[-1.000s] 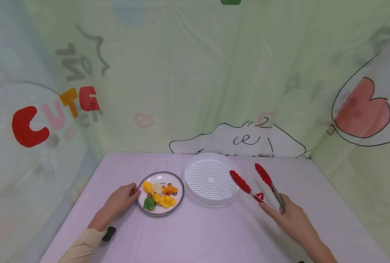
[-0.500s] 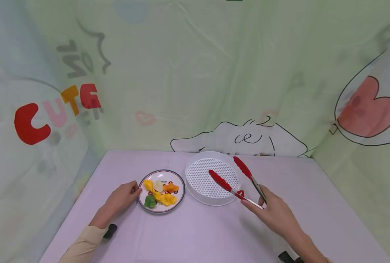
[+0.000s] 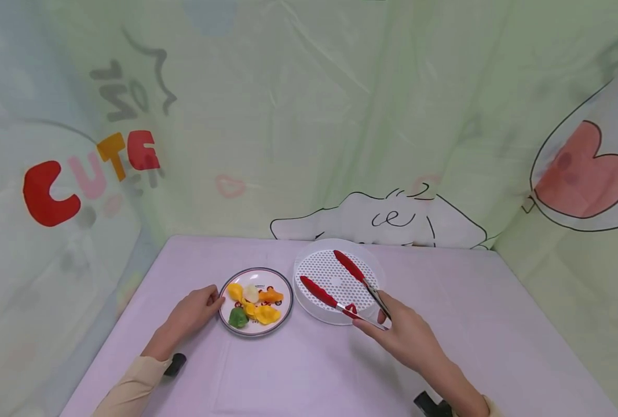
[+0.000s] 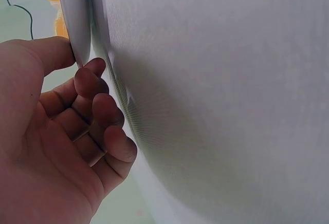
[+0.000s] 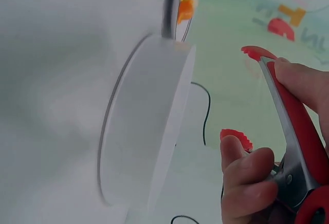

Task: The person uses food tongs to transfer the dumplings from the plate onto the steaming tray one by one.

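My left hand [image 3: 191, 315] pinches the left rim of a round white plate [image 3: 267, 279] with a dark edge. In the left wrist view, the thumb [image 4: 54, 54] lies on the rim and a fingertip sits under it. Several dumpling-like pieces lie on the plate: yellow [image 3: 267, 315], white [image 3: 251, 293], orange [image 3: 270, 296] and green [image 3: 238, 317]. My right hand [image 3: 405, 336] grips metal tongs with red tips [image 3: 319, 292]. The tips are spread apart, nothing between them, above a white perforated steamer tray [image 3: 316, 265].
The steamer tray stands just right of the plate, near the table's back edge. A pale lilac cloth covers the table [image 3: 267, 376]. Printed curtains [image 3: 309, 116] hang behind and at both sides. Black wrist devices [image 3: 175, 365] sit on the forearms.
My right hand has carried the spread tongs leftward, from the right side of the steamer tray to over it. The left hand stays at the plate's rim.
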A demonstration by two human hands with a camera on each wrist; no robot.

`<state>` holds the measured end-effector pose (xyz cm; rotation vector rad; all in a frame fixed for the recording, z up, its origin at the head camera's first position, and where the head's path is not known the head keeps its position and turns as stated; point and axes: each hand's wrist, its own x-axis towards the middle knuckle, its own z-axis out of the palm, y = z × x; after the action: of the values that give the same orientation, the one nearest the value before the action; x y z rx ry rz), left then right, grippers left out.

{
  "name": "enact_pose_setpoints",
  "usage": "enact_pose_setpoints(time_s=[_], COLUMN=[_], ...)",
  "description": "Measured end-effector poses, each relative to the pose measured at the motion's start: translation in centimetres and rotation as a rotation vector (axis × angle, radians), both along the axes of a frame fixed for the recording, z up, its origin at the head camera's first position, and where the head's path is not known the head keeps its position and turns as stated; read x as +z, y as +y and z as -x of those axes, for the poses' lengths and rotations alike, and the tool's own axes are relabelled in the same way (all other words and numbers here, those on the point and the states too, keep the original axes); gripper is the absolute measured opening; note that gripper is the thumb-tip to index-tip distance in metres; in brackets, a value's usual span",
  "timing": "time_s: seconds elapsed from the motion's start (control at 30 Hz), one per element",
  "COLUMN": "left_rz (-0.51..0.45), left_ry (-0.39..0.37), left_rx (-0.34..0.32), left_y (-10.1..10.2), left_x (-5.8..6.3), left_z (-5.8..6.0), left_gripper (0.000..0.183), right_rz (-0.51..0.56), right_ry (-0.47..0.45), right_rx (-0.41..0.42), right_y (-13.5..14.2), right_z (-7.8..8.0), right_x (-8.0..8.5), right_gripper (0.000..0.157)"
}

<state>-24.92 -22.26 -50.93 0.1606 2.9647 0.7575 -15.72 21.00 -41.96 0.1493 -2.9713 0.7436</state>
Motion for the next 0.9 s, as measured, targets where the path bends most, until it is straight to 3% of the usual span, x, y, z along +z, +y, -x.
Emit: enact_pose_setpoints(time_s=[0.27, 0.4, 0.63, 0.9], left_rz=[0.004, 0.006, 0.012, 0.011], left_ry=[-0.001, -0.010, -0.017, -0.034], left_rx=[0.006, 0.007, 0.009, 0.014], left_y=[0.2, 0.2, 0.1, 0.4], left_x=[0.2, 0.2, 0.2, 0.6], left_z=[0.0, 0.0, 0.1, -0.1], left_gripper=[0.020, 0.020, 0.019, 0.019], right_rz=[0.038, 0.039, 0.036, -0.023], right_ry=[-0.019, -0.019, -0.075, -0.087], right_rx=[0.068, 0.113, 0.212, 0.236], right_y=[-3.1, -4.5, -6.2, -7.1], right_z=[-0.7, -1.1, -1.3, -0.6], right_x=[-0.2, -1.1, -3.0, -4.3], right_gripper=[0.069, 0.057, 0.054, 0.050])
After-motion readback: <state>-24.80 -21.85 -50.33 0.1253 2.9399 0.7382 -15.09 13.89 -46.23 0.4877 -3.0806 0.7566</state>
